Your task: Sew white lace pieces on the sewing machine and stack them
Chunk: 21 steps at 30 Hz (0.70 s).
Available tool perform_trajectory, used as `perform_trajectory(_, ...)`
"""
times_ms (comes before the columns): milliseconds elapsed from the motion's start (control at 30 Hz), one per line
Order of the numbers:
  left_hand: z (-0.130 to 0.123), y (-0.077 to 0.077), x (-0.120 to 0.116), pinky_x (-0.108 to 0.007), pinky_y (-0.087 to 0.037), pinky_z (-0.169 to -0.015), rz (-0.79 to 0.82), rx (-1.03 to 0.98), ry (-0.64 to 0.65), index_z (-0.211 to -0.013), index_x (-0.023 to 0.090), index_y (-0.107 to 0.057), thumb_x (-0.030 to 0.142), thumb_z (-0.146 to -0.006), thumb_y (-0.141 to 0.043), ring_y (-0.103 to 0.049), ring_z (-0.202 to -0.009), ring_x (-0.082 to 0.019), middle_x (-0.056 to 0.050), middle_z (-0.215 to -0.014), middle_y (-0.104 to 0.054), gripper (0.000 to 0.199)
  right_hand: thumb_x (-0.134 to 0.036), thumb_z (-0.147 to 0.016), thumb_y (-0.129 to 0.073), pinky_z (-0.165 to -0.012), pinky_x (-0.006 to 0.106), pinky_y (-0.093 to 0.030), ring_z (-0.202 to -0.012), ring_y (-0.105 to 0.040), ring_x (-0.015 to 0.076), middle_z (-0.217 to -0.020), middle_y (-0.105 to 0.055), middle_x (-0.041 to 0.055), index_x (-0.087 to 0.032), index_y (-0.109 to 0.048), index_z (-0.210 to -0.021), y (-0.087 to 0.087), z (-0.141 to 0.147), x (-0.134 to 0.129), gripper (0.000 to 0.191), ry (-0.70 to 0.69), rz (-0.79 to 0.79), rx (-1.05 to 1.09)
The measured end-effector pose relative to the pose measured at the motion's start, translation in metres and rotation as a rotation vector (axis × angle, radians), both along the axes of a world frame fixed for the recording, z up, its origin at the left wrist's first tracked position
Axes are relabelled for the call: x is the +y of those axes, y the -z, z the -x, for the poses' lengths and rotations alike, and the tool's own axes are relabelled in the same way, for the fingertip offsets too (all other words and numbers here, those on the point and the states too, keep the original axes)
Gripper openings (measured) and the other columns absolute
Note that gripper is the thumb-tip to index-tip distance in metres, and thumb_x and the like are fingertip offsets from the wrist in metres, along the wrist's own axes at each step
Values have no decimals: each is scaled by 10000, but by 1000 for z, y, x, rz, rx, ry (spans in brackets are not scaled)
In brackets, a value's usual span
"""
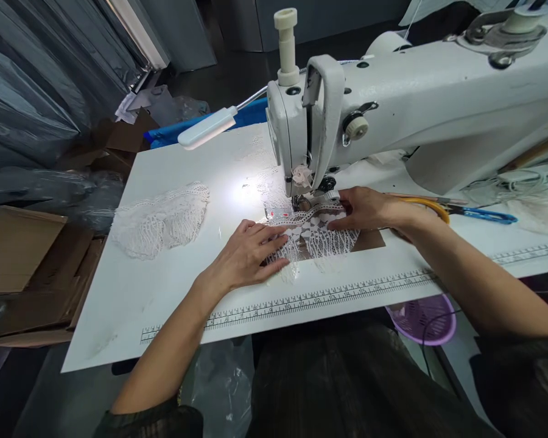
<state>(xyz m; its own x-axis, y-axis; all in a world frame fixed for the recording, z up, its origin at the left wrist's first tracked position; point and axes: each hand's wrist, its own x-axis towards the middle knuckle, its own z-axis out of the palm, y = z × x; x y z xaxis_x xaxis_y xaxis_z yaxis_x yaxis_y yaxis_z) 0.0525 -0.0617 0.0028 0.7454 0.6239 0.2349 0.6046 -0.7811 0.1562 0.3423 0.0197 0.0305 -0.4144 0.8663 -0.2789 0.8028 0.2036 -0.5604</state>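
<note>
A strip of white lace [331, 240] lies under the needle area of a white sewing machine [296, 131], over the dark metal plate [369, 240] set into the table. My left hand [251, 252] rests flat with fingers spread, its fingertips on the left part of the lace. On the right part is my right hand [365, 210], thumb and fingers apart and touching the lace close to the presser foot [302, 204]. Farther left on the table, a second gathered piece of white lace [162, 222] lies by itself.
A lamp [209, 128] lights the table [119, 316]. Scissors with blue handles [484, 214] and a yellow-orange curved handle [427, 207] lie right of my right hand. A printed ruler [310, 299] runs along the front edge. Below are a purple basket [432, 322] and, left, cardboard boxes [22, 249].
</note>
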Motion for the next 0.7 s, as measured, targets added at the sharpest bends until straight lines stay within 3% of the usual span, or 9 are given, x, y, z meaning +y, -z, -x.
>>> perform_trajectory(167, -4, -1, -6, -455, -481, -910, 3, -92, -56, -1137, 190, -693, 538, -929, -631, -672, -1066, -263, -118, -1236, -715, 410, -384, -693, -820, -495, 275, -328, -565, -460, 104, -625, -535, -39, -216, -586, -700, 8, -13, -5, 289, 78, 72, 191)
perform_trajectory(267, -6, -6, -7, -397, -535, -818, 48, -324, -264, -1091, 167, -704, 511, -953, -602, -692, -965, -235, -125, -1128, -731, 384, -423, -707, -818, -464, 251, -359, -546, -447, 90, -616, -503, -53, -211, -614, -751, 13, -3, -19, 297, 136, 197, 460)
perform_trajectory(367, -7, -13, -8, -304, -538, -629, 378, -601, -475, -1090, 142, -682, 566, -987, -496, -691, -759, -182, -105, -955, -720, 474, -384, -672, -865, -436, 228, -431, -525, -475, 84, -611, -499, -64, -201, -635, -839, 8, 24, -38, 338, 232, 415, 661)
perform_trajectory(433, -5, -14, -9, -289, -525, -555, 670, -742, -518, -1149, 136, -644, 661, -973, -424, -676, -682, -170, -98, -917, -704, 596, -358, -665, -889, -474, 216, -502, -569, -554, 89, -680, -575, -38, -186, -647, -886, 1, 45, -48, 370, 238, 508, 750)
perform_trajectory(500, -4, -13, -9, -297, -530, -542, 849, -798, -541, -1211, 127, -608, 732, -934, -411, -672, -687, -181, -105, -920, -694, 694, -380, -761, -832, -556, 222, -564, -667, -648, 109, -824, -670, 20, -174, -665, -949, -4, 60, -53, 326, 156, 567, 805)
perform_trajectory(567, -2, -11, -9, -310, -548, -606, 869, -741, -595, -1268, 132, -584, 722, -875, -544, -675, -762, -195, -107, -956, -693, 710, -402, -885, -710, -618, 251, -590, -742, -697, 139, -914, -712, 62, -166, -678, -1027, -4, 64, -52, 277, 63, 510, 754)
perform_trajectory(600, -1, -10, -10, -316, -552, -649, 838, -691, -630, -1291, 141, -576, 681, -838, -632, -675, -812, -203, -106, -981, -694, 708, -396, -926, -655, -642, 275, -593, -756, -704, 156, -911, -720, 71, -161, -684, -1056, -1, 62, -50, 270, 28, 410, 680)
perform_trajectory(700, 0, -12, -11, -318, -530, -722, 710, -540, -719, -1328, 173, -578, 520, -775, -770, -651, -909, -212, -88, -1012, -679, 680, -327, -952, -592, -750, 375, -582, -796, -693, 208, -894, -731, 87, -157, -707, -1095, 14, 44, -43, 250, -46, -98, 376)
